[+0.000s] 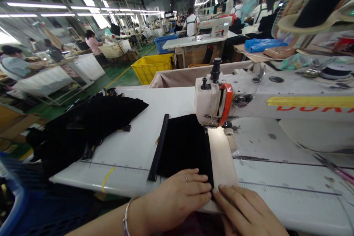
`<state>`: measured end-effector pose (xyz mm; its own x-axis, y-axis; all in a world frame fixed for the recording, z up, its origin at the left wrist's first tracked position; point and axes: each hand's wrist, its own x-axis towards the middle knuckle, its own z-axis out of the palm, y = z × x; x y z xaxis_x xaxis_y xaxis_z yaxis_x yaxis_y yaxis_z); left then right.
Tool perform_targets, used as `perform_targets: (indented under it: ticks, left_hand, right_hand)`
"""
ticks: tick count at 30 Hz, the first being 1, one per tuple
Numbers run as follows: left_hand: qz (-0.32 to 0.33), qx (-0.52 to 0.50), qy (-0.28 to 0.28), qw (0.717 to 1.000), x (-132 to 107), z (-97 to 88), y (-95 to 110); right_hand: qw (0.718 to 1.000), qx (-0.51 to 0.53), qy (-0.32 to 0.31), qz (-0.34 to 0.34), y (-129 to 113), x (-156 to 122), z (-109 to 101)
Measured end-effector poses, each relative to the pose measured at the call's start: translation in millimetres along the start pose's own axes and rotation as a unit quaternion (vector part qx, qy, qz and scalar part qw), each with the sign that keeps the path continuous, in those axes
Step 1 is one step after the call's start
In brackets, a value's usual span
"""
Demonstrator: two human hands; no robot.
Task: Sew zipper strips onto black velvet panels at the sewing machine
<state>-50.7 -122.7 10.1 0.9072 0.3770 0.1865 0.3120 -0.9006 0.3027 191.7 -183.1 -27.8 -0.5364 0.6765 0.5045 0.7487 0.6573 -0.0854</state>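
A black fabric piece [182, 143] lies on the sewing table beneath the sewing machine head [210, 99]. Along its left side runs a black zipper strip [159, 149] with a small brass-coloured pull [157, 140]. A cream fabric strip [222, 155] meets the black piece's right edge at the needle. My left hand [182, 197], with a ring and a bracelet, rests flat on the near part of the black fabric, fingers stretched out. Beside it, my right hand [246, 210] lies over the near end of the cream strip, fingers extended; its thumb is mostly hidden.
A heap of black fabric pieces [105, 118] hangs over the table's left side, above a blue basket [16, 191]. Scissors [336, 169] lie at right. Behind the table stand a yellow crate [153, 67] and another sewing machine [215, 25]. Several people work farther off.
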Motion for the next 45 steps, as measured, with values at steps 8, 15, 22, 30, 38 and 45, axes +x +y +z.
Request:
perform_targets:
  ticks: [8,15,22,30,38,45]
  left_hand:
    - [0.018,0.015,0.009,1.000,14,3.2,-26]
    - [0.003,0.069,-0.002,0.998,28,0.4,-43]
    - [-0.007,0.091,0.000,0.996,43,2.1,-64]
    - [-0.029,0.099,0.011,0.995,60,-1.5,-83]
    - [-0.067,0.088,0.030,0.993,74,0.7,-108]
    - [-0.105,0.093,0.074,0.987,80,10.5,-123]
  right_hand:
    - [0.999,0.001,0.008,0.033,8,18,3]
    - [0.999,-0.007,-0.011,0.037,18,24,10]
    - [0.997,-0.005,-0.037,0.066,28,34,14]
    - [0.992,-0.009,-0.072,0.102,44,51,23]
    - [0.990,-0.017,-0.079,0.112,57,67,31]
    - [0.988,-0.012,-0.088,0.129,64,78,38]
